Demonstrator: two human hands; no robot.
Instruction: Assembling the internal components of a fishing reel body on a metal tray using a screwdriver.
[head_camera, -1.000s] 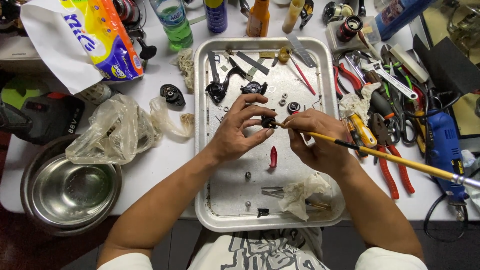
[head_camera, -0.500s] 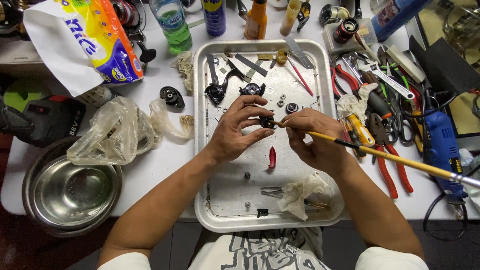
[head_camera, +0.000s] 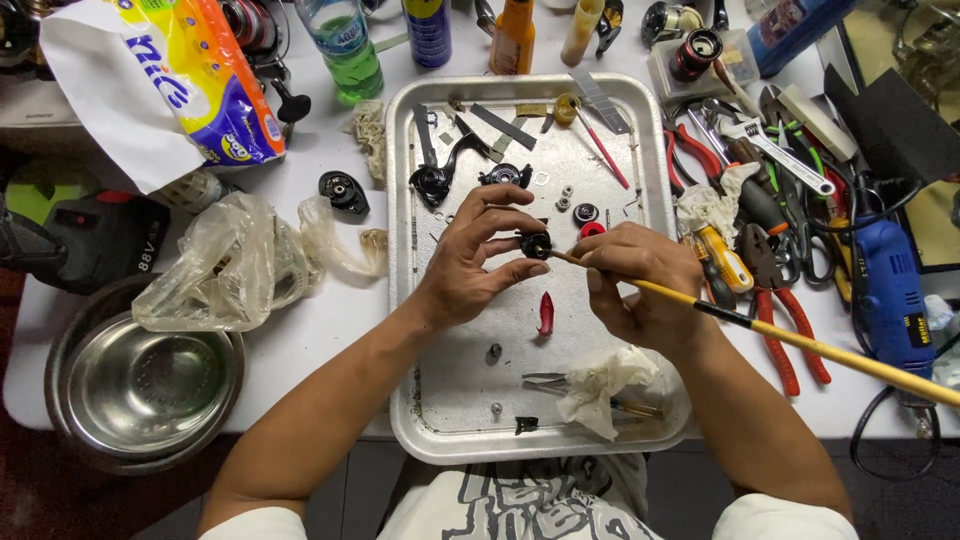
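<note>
Head view, looking down: the left hand (head_camera: 478, 255) pinches a small black round part (head_camera: 535, 244) between thumb and fingertips, holding it just above the middle of a metal tray (head_camera: 420, 400). The right hand (head_camera: 635, 285) grips a long yellow brush (head_camera: 800, 340) like a pencil, its tip touching the black part. On the tray below the hands lie a small red piece (head_camera: 545, 313), a crumpled rag (head_camera: 600, 388) and tiny screws; more dark parts lie near the tray's far end. The tray sits on a white tabletop (head_camera: 330, 320). To the left are a clear plastic bag (head_camera: 215, 265) and a steel bowl (head_camera: 140, 385). To the right are red-handled pliers (head_camera: 790, 335) and a blue power tool (head_camera: 890, 290).
</note>
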